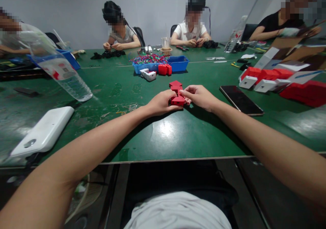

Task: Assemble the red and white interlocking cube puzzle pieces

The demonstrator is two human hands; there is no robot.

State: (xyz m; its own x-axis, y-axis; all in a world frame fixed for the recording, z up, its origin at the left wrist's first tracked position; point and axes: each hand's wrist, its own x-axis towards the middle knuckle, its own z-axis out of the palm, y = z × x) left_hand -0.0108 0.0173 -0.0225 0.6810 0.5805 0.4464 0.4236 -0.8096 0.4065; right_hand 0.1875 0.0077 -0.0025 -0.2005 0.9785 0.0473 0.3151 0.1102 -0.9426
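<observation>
Scuffed green table (178,137) with a plain grey wall behind it, and it's just the one head view. Both hands meet out in the middle of the table. The left hand (161,102) is curled around the near end of a small red box (177,98), and the right hand (200,96) pinches the same box from the other side, fingers closed on it. The box sits low, right at the tabletop, with its flap (175,84) open and pointing away.

A dark phone (240,99) lies flat just right of the right hand. A white slab-shaped gadget (44,131) is well off to the left, with a clear water bottle (61,69) beyond it. Further back sits a blue tray (178,63) full of small colourful bits. A pile of red and white boxes (270,79) takes up the right side. Other people sit along the far edge with their hands busy on their own stuff.
</observation>
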